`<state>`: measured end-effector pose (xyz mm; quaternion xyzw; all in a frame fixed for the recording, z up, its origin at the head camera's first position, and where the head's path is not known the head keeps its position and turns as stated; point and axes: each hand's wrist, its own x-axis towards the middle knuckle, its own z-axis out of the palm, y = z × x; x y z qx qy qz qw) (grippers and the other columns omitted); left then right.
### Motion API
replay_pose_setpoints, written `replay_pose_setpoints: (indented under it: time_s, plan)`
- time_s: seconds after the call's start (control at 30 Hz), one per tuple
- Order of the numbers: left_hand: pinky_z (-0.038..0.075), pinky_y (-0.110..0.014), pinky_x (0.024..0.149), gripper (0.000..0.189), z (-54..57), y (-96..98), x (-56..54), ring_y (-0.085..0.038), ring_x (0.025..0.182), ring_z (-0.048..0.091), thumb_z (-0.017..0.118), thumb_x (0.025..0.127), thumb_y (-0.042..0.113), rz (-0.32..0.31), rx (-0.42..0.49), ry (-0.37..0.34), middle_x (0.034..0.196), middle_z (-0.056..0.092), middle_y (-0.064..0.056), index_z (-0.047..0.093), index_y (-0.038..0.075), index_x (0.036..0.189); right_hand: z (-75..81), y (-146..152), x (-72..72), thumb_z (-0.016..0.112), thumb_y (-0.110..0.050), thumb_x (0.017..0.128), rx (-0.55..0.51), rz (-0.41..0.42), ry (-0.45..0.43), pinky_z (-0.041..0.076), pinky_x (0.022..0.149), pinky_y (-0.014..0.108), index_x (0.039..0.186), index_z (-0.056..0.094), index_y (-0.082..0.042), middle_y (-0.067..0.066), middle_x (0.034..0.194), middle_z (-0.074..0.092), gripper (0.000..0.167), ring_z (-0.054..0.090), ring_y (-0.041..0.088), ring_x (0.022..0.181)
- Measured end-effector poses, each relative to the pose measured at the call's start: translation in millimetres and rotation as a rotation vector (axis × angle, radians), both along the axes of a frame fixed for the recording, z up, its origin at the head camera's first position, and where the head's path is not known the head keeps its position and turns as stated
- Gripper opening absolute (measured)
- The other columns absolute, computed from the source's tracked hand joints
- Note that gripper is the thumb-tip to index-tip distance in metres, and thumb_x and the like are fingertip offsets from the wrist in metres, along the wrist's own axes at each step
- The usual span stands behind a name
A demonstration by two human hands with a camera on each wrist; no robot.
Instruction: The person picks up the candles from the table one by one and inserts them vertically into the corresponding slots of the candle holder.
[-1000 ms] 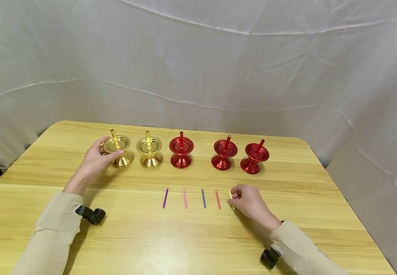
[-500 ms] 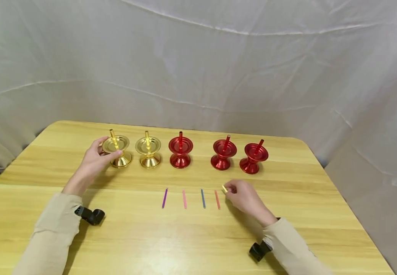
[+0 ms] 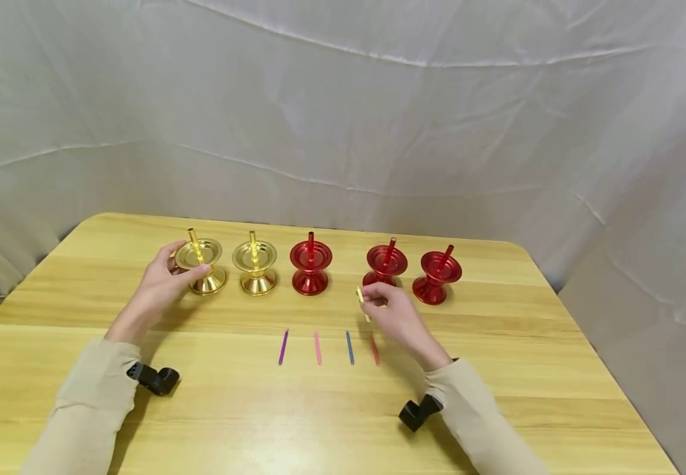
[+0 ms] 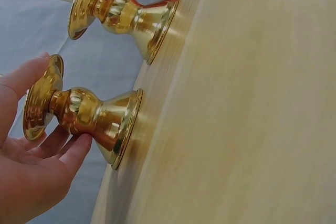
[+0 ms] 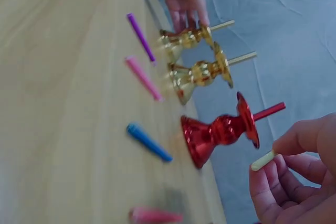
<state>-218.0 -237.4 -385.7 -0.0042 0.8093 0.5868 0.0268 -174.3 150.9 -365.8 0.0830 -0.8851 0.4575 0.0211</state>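
At the left end of a row of candle holders, my left hand [image 3: 155, 284] holds a gold candle holder [image 4: 81, 111]. Its thumb lies on the dish rim and its fingers reach around below the dish, as the left wrist view shows. The holder stands upright on the table. My right hand [image 3: 399, 315] pinches a thin pale yellow candle [image 5: 264, 161] between thumb and fingertips, raised above the table. In the head view that hand overlaps the base of a red candle holder [image 3: 387, 259]. The tube of each holder rises bare from its dish.
A second gold holder [image 3: 256, 256], a red holder [image 3: 311, 256] and another red one [image 3: 442, 266] stand along the back. Nearer lie a purple candle [image 3: 283, 347], a pink candle [image 3: 318, 348], a blue candle [image 3: 350, 348] and a coral candle [image 3: 374, 351]. A grey curtain [image 3: 319, 99] hangs behind.
My right hand has lifted the yellow candle off the table at the right end of the candle row and carried it left and toward the holders. The left hand keeps its hold.
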Motion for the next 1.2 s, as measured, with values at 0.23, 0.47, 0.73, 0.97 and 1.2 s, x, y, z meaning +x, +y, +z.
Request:
replay_pose_setpoints:
  time_s: [0.23,0.47,0.73,0.97,1.2]
  plan:
    - [0.032,-0.044,0.11,0.092,0.0,-0.2,0.6,-0.04,0.135,0.031,0.065,0.094,0.031,0.0,0.006,0.011,0.148,0.029,-0.031,0.002,0.0,0.153,13.2,-28.2,-13.7,0.064,0.0,0.087,-0.129,0.018,0.052,0.049,0.071,0.025,0.105,0.069,0.004,0.008,0.089,0.065,0.019,0.059,0.019,0.083]
    - [0.029,-0.048,0.111,0.092,-1.5,1.1,-0.1,-0.041,0.136,0.029,0.065,0.094,0.03,0.002,0.013,0.01,0.148,0.028,-0.032,0.002,0.0,0.153,27.3,-59.3,-25.2,0.065,-0.001,0.089,-0.207,0.046,0.093,0.054,0.083,0.031,0.108,0.068,0.004,0.013,0.099,0.067,0.021,0.063,0.024,0.094]
    - [0.029,-0.048,0.11,0.091,-3.9,-0.6,-1.2,-0.041,0.136,0.03,0.065,0.094,0.03,0.008,0.015,0.008,0.148,0.029,-0.032,0.003,0.001,0.153,51.6,-90.5,-49.1,0.064,-0.002,0.09,-0.209,0.088,0.134,0.05,0.085,0.027,0.111,0.067,0.002,0.011,0.099,0.067,0.022,0.063,0.02,0.094]
    - [0.032,-0.043,0.11,0.091,-2.7,0.4,-0.4,-0.039,0.135,0.032,0.066,0.093,0.03,0.012,0.003,0.013,0.146,0.032,-0.031,0.004,0.0,0.153,79.1,-110.3,-74.5,0.061,-0.001,0.091,-0.243,0.135,0.141,0.053,0.076,0.023,0.113,0.065,0.004,0.013,0.1,0.066,0.023,0.063,0.02,0.092]
    - [0.041,-0.024,0.1,0.09,0.9,-0.6,1.0,-0.037,0.131,0.037,0.066,0.093,0.031,-0.001,-0.025,0.011,0.142,0.037,-0.029,0.006,0.0,0.153,87.6,-134.6,-86.3,0.061,-0.004,0.093,-0.198,0.18,0.108,0.05,0.076,0.018,0.114,0.066,0.002,0.011,0.101,0.067,0.022,0.062,0.018,0.091]
